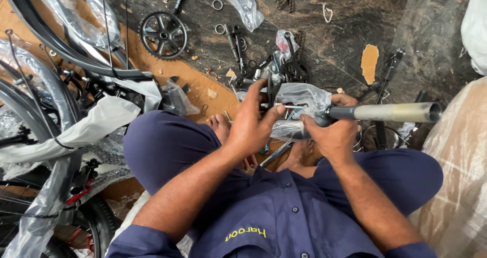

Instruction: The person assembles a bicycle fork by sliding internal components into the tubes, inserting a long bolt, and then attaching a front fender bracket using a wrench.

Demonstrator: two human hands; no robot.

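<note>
I sit cross-legged on the floor in dark blue clothes. My right hand (335, 136) grips a metal tube part (395, 112), grey and pale, that sticks out to the right; its near end is wrapped in clear plastic (304, 98). My left hand (251, 123) pinches a small black fitting and thin bolt (284, 106) at that wrapped end. Both hands meet above my bare feet (220, 126).
A black chainring with crank (163, 34) lies on the floor ahead. Loose bolts, rings and black parts (238, 40) are scattered near it. Plastic-wrapped bicycle wheels and a frame (50, 111) fill the left side. A plastic-covered bulk (456, 187) stands at the right.
</note>
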